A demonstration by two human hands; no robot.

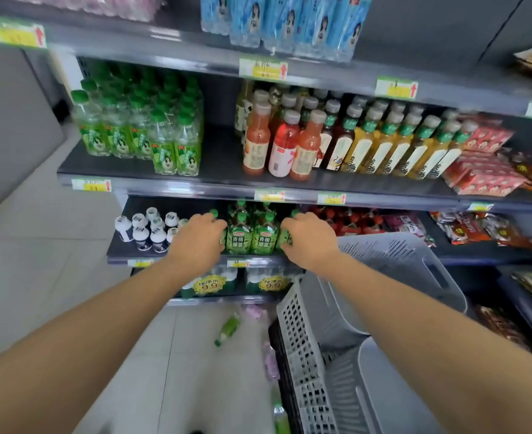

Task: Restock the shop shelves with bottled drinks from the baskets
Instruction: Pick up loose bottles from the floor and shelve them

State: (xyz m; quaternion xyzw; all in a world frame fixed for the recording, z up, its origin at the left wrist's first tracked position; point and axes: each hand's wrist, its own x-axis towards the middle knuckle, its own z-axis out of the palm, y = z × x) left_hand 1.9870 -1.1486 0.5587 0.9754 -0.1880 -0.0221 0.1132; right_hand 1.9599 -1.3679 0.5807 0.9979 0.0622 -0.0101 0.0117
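Observation:
Green tea bottles (251, 236) with green caps and labels stand in a group at the front of the lower dark shelf (477, 256). My left hand (200, 238) grips a green bottle at the left side of the group. At the right side, my right hand (308, 238) holds another one. Both bottles are mostly hidden behind my fingers. A grey plastic basket (393, 277) stands just right of my right arm, on a white perforated crate (302, 349).
Small white-capped bottles (149, 230) stand left of my left hand. Red-capped drinks (349, 220) and snack packs (477, 227) fill the shelf to the right. A green bottle (228, 328) lies on the tiled floor. The shelf above holds green-capped water (139, 130) and juice bottles (383, 142).

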